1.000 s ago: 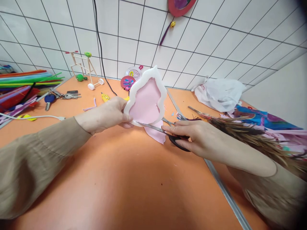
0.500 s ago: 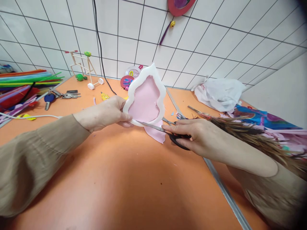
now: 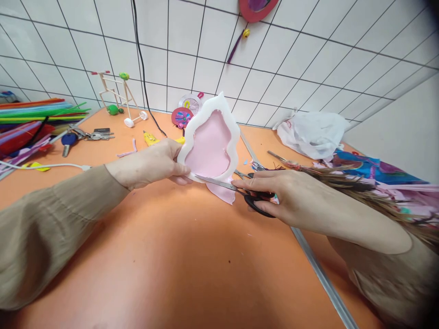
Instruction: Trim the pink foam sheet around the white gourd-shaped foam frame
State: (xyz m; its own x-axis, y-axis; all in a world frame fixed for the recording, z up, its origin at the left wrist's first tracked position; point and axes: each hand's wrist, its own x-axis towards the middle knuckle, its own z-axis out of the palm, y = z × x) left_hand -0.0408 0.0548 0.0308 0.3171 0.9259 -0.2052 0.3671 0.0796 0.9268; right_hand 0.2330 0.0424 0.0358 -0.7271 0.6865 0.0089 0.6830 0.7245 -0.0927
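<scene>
My left hand pinches the lower left edge of a white foam frame with a wavy outline and a pointed top. Pink backing sheet fills its opening, and a loose pink flap hangs below the bottom edge. My right hand grips black-handled scissors, fingers through the loops. One blade lies along the frame's bottom edge, pointing left towards my left thumb; the flap hangs under it. How much of the sheet sits between the blades I cannot tell.
Behind my left arm are a yellow glue gun, keys, a stick-built bicycle model and several pipe cleaners. A white plastic bag and brown feathers lie at the right. A metal strip crosses the orange table.
The foam frame has shifted slightly right and down, its tip tilting a little to the right. The scissors' loops have dropped slightly. Both hands keep their grips.
</scene>
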